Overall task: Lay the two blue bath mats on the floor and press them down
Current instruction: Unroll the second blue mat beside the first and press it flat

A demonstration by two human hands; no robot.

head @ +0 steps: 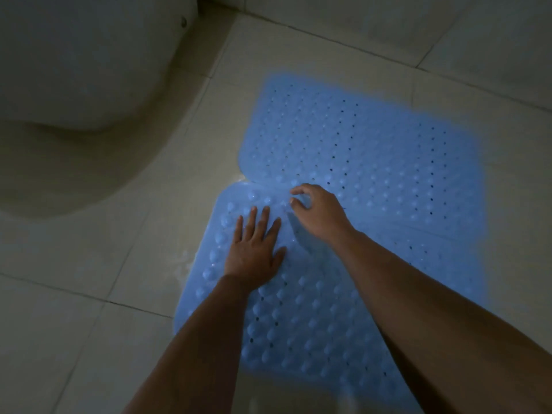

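Observation:
Two blue bath mats with bumps and small holes lie on the tiled floor, meeting edge to edge. The far mat (367, 144) stretches toward the upper right; the near mat (304, 318) runs down to the bottom of the view. My left hand (254, 246) lies flat, palm down with fingers spread, on the near mat's upper left part. My right hand (319, 213) hovers over the seam between the mats, fingers curled, with fingertips and thumb touching the mat surface. Whether it pinches the mat I cannot tell.
A white toilet base (74, 100) fills the upper left, close to the mats' left edges. Pale floor tiles (89, 294) surround the mats. A wet patch (185, 261) glints beside the near mat's left edge. The wall foot (388, 13) runs along the top.

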